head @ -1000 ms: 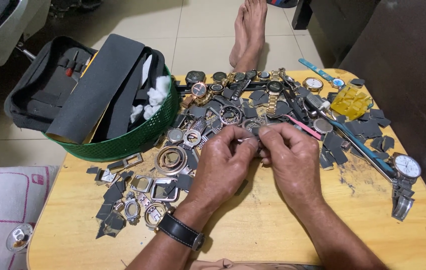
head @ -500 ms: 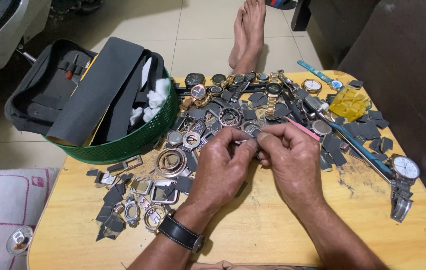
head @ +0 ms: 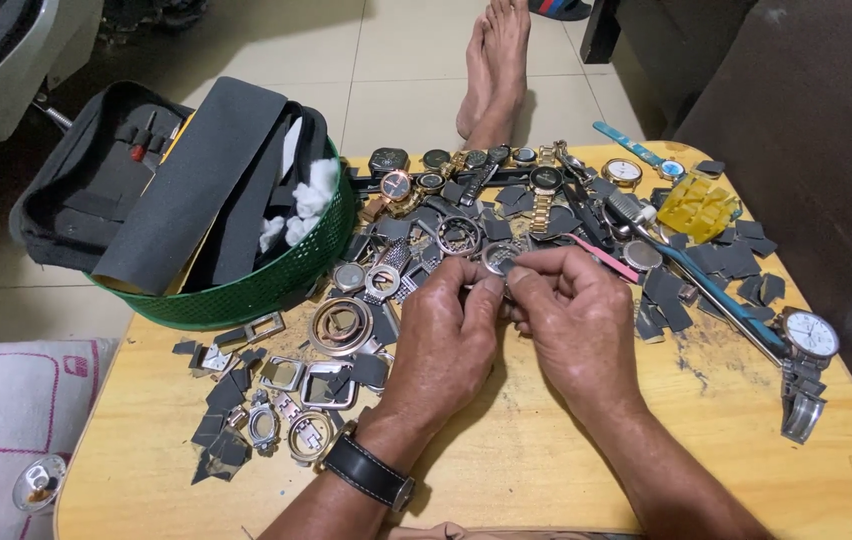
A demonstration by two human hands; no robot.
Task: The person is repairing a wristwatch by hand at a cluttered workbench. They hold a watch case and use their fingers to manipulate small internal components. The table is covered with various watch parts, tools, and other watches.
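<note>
My left hand (head: 446, 335) and my right hand (head: 576, 320) meet over the middle of a round wooden table (head: 546, 470). Together their fingertips pinch a small round silver watch case (head: 499, 257). A black wristwatch (head: 371, 472) sits on my left wrist. Just beyond the hands lies a heap of watches, cases and dark strap pieces (head: 466, 215). Several empty metal bezels and frames (head: 321, 375) lie to the left of my left hand.
A green mesh basket (head: 256, 285) holding a grey tool pouch and white cotton overhangs the table's left. A yellow plastic box (head: 696, 205), a blue tool (head: 716, 290) and a white-dial watch (head: 811, 335) lie right. Bare feet (head: 496, 60) rest on the floor beyond.
Both hands stay together over the same spot; the fingers have shifted slightly on the small watch case. Nothing else on the table has moved.
</note>
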